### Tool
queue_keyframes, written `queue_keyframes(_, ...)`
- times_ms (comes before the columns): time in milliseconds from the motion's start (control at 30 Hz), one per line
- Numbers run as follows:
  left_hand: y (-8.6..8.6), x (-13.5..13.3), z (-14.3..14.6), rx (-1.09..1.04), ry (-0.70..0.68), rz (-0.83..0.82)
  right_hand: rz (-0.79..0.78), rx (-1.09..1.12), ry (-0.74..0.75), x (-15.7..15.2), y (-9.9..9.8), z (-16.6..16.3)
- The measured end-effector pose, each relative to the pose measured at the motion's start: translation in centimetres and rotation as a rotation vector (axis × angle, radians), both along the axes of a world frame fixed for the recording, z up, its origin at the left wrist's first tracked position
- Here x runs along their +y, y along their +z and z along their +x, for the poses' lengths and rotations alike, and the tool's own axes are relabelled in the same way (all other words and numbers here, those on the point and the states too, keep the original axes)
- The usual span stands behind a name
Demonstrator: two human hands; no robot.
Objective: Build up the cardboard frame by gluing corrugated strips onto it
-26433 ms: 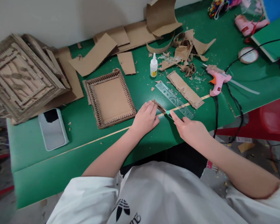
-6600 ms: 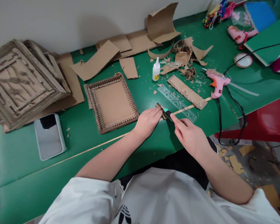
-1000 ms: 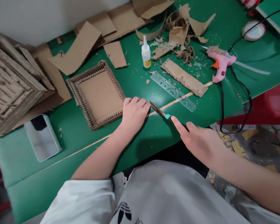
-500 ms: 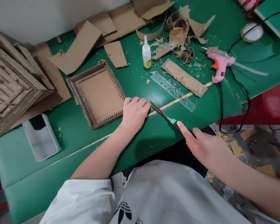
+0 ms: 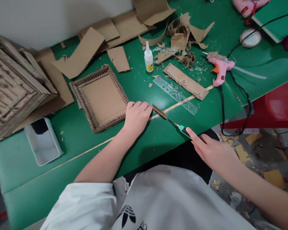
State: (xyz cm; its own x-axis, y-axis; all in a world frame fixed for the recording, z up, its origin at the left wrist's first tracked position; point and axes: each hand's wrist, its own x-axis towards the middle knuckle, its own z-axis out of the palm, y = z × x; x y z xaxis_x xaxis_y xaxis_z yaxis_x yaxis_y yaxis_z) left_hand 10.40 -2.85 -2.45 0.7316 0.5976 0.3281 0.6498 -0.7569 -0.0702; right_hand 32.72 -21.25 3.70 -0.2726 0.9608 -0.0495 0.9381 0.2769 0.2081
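Note:
My left hand (image 5: 138, 115) is closed over a narrow strip of corrugated cardboard (image 5: 159, 111), pressing it to the green table; the strip's free end sticks out to the right of my fingers. In my right hand (image 5: 210, 147) is a craft knife (image 5: 183, 129) with a green and black handle. Its thin blade points at the strip's end, with a small gap between them. Left of my left hand, and close against it, lies a shallow square cardboard tray (image 5: 104, 99) with ridged corrugated walls.
Beyond my hands lie a clear ruler (image 5: 175, 94), a cardboard piece (image 5: 185, 81) and a glue bottle (image 5: 148, 58). A pink glue gun (image 5: 221, 67) with a black cord rests right. At left are a phone (image 5: 43, 141) and a layered cardboard structure (image 5: 16, 92). Scraps lie behind.
My right hand has drawn the craft knife slightly back from the strip's end, so more blade shows. My left hand keeps its hold on the strip. The view has shifted slightly.

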Motion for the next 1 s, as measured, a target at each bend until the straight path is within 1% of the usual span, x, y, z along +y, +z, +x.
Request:
queue_keyframes(100,0.5,0.0,-0.2,-0.011,-0.015,-0.03,0.013,0.152,-0.087,0.0,-0.2,1.4)
queue_keyframes(200,1.2,-0.2,-0.3,-0.057,-0.022,-0.025,0.078,0.206,-0.205,1.5,0.0,1.8)
queue_keyframes(267,1.3,-0.2,0.0,-0.085,-0.093,-0.029,0.103,0.208,-0.241,3.6,-0.1,1.4)
queue_keyframes(367,0.8,-0.1,0.7,-0.088,-0.213,-0.06,0.111,0.211,-0.248,7.8,-0.6,-0.1)
queue_keyframes(467,0.2,0.3,1.3,-0.105,-0.225,-0.129,0.095,0.2,-0.241,12.1,-1.8,-1.5)
queue_keyframes(533,0.1,0.7,1.4,-0.187,-0.204,-0.249,0.073,0.194,-0.236,14.3,-2.8,-2.1)
queue_keyframes(567,0.3,0.8,1.3,-0.271,-0.172,-0.337,0.058,0.198,-0.222,15.1,-3.3,-2.3)
queue_keyframes(633,0.9,1.0,1.0,-0.524,-0.04,-0.559,0.028,0.223,-0.194,16.2,-3.9,-2.4)
queue_keyframes(700,1.8,1.0,0.6,-0.817,0.104,-0.8,0.013,0.298,-0.169,16.7,-4.0,-2.4)
queue_keyframes(733,2.3,1.0,0.5,-0.944,0.15,-0.908,0.024,0.375,-0.159,16.8,-3.6,-2.4)
queue_keyframes(767,2.9,0.9,0.4,-1.044,0.164,-1.0,0.043,0.494,-0.148,16.8,-3.1,-2.6)
queue_keyframes(833,4.1,0.6,0.3,-1.167,0.125,-1.129,0.061,0.848,-0.126,16.9,-1.3,-3.0)
queue_keyframes(867,4.7,0.4,0.4,-1.199,0.099,-1.173,0.019,1.068,-0.109,16.9,-0.3,-3.3)
queue_keyframes(933,5.6,-0.1,0.4,-1.238,0.057,-1.237,-0.154,1.43,-0.081,17.0,1.5,-4.0)
queue_keyframes(1000,6.2,-0.4,0.3,-1.269,0.035,-1.27,-0.287,1.633,-0.092,17.3,2.7,-4.8)
